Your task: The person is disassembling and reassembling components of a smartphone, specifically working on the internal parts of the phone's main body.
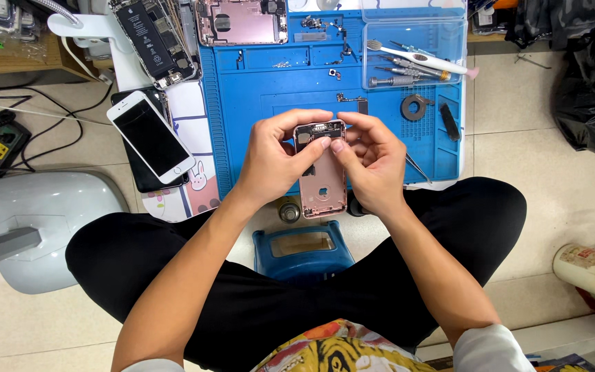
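Blue mat covers the floor, with loose parts on it. Left hand and right hand both hold a pink phone shell above it, mostly emptied, small pieces left inside.

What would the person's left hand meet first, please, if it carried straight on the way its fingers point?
The left hand points up and right across the top of the pink phone housing. Going on, it would probably meet the right hand fingers first; depth is unclear.
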